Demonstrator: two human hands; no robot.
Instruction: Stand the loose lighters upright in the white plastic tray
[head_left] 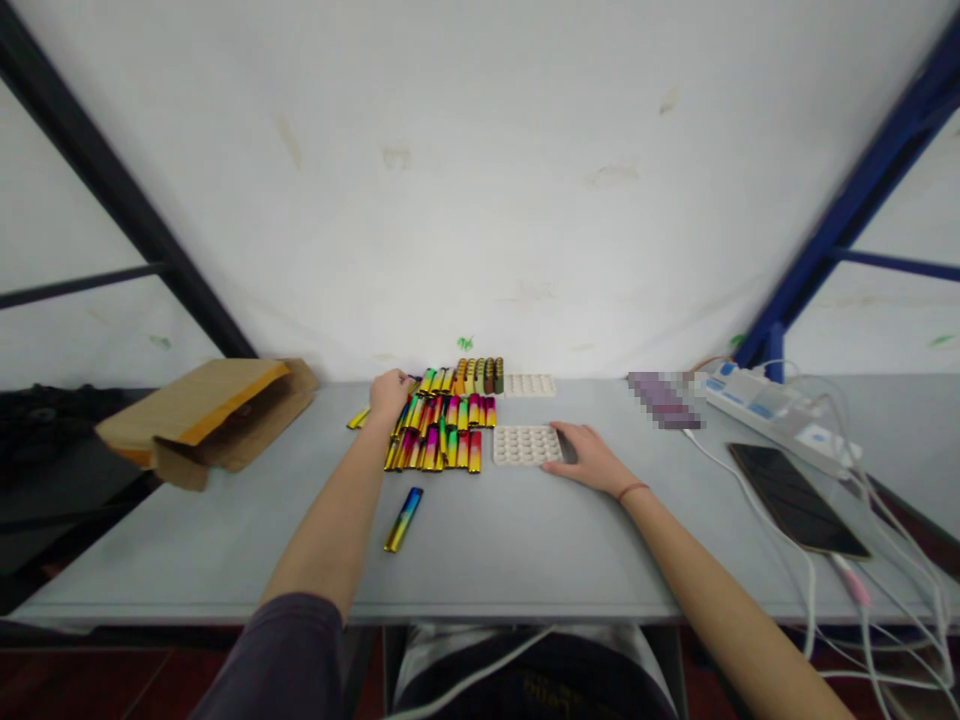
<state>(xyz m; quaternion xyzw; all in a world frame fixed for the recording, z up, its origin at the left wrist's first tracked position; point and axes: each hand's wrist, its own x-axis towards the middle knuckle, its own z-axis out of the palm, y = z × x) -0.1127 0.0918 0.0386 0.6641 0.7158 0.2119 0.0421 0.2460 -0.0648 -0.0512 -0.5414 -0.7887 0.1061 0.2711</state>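
In the head view, a shallow white tray with rows of round pits (528,462) lies mid-bench, just right of the shiny metallic tubes in rainbow gradients (433,450). The right hand (589,456) has its grip clamped on the tray's right end, thumb at the near corner, fingers at the far one. The left hand (390,393) reaches to the tubes' far left; its grip is partly hidden, so whether it is closed I cannot tell. The tubes lie in smooth, crowded rows, with an upright block of gold-tinted tubes (480,376) behind and a second white pitted tray (531,385) to its right. One blue-to-gold tube (403,520) lies apart on the smooth grey bench (525,560), nearer. A creased brown paper bag (225,400) takes up the left; a white plastic power strip (780,418), black glass-faced phone (799,500) and tangled white cables (810,590) crowd the right.
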